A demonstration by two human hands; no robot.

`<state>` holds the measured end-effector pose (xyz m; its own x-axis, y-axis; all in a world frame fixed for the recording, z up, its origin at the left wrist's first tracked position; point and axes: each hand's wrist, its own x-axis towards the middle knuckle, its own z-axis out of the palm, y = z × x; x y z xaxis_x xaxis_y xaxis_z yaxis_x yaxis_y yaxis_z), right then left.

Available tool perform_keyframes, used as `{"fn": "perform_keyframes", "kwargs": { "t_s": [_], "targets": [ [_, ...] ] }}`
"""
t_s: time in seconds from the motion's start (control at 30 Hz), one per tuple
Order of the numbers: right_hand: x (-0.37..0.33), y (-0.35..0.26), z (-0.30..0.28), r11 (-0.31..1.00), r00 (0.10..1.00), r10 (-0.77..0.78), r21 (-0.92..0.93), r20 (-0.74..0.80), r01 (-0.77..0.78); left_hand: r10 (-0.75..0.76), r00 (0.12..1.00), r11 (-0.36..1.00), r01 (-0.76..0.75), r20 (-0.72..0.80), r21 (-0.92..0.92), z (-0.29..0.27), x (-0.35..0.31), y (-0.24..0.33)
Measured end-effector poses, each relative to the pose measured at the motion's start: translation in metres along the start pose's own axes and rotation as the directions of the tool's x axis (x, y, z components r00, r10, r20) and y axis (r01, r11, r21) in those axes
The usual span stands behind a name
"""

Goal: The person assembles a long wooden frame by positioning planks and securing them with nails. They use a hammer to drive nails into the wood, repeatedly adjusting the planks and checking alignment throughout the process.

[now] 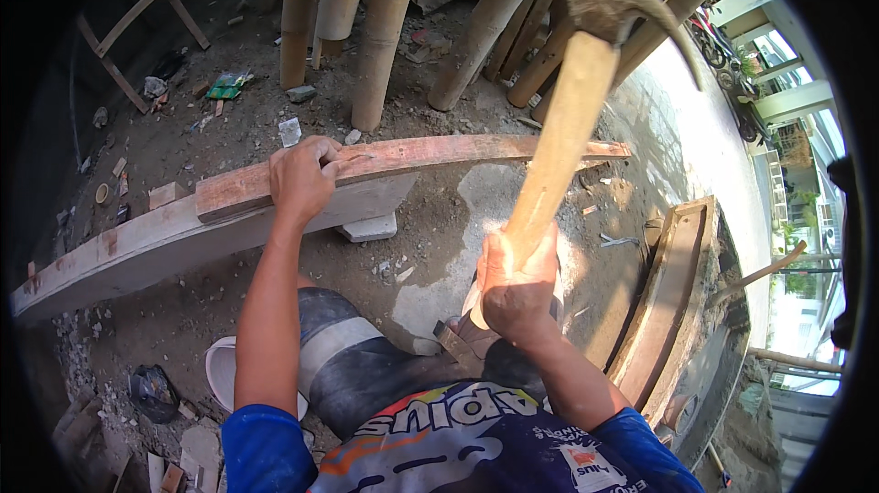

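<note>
My right hand (pixel 522 287) is wrapped round the pale wooden handle of a claw hammer (pixel 560 140). The hammer is raised, its rusty head up and its curved claw towards the right. My left hand (pixel 305 180) rests on a reddish wooden plank (pixel 430 152), fingers curled and thumb close to the forefinger. Whatever may be pinched between those fingers is too small to make out; a thin dark mark shows on the plank just beside them. The plank lies against a long grey board (pixel 156 241) standing on edge in front of me.
Several thick bamboo poles (pixel 389 35) stand beyond the plank. A white block (pixel 369 227) sits beneath the grey board. To the right lies a long wooden trough-like frame (pixel 668 296). A wooden ladder-like frame (pixel 133 17) leans at far left, and rubble litters the dirt floor.
</note>
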<state>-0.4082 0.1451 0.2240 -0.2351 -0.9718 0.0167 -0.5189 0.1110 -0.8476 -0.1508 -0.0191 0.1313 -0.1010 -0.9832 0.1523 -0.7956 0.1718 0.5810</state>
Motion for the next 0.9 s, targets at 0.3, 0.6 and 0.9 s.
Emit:
{"fn": "perform_keyframes", "kwargs": {
  "t_s": [0.3,0.6,0.9],
  "targets": [
    [0.012,0.043,0.006,0.978,0.993,-0.043,-0.197,0.107,0.063,0.020,1.000,0.999,-0.020,-0.010,-0.030,0.003,0.000,-0.003],
    [0.057,0.056,0.047,0.988,0.976,0.035,-0.156,0.213,-0.002,0.189,0.980,0.968,-0.176,-0.063,0.177,0.008,-0.007,0.001],
    [0.022,0.100,0.075,0.956,0.910,0.189,-0.280,0.370,-0.084,0.293,0.948,0.944,-0.266,-0.123,0.196,0.012,-0.010,-0.004]
  ]
}}
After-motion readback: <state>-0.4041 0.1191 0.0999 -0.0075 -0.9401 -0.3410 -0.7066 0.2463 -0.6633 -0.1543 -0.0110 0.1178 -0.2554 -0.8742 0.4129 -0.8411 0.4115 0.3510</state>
